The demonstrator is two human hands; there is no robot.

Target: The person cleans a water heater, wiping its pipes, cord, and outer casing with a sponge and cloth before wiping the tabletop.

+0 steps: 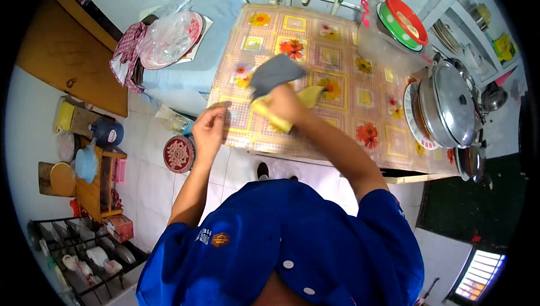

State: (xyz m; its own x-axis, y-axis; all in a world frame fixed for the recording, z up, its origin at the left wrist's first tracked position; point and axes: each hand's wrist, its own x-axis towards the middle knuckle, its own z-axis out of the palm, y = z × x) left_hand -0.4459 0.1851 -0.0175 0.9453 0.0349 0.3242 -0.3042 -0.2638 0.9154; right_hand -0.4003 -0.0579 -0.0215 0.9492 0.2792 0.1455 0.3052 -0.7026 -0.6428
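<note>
A grey and yellow cloth [277, 74] lies bunched under my right hand [282, 105], on the flowered tablecloth [337, 73]. The fingers of that hand are pressed into the cloth, which is slightly blurred; grey shows beyond the hand, yellow around and below it. My left hand [208, 128] is at the table's left front edge, fingers curled together and a little raised. What the left fingers hold, if anything, is too small to make out.
Stacked bowls [404, 22] sit in a clear plastic bin [382, 53] at the back right. Metal pots [447, 103] crowd the table's right end. A plastic-covered plate [171, 39] rests on the blue-covered surface at left. A red round stool [179, 154] stands on the floor.
</note>
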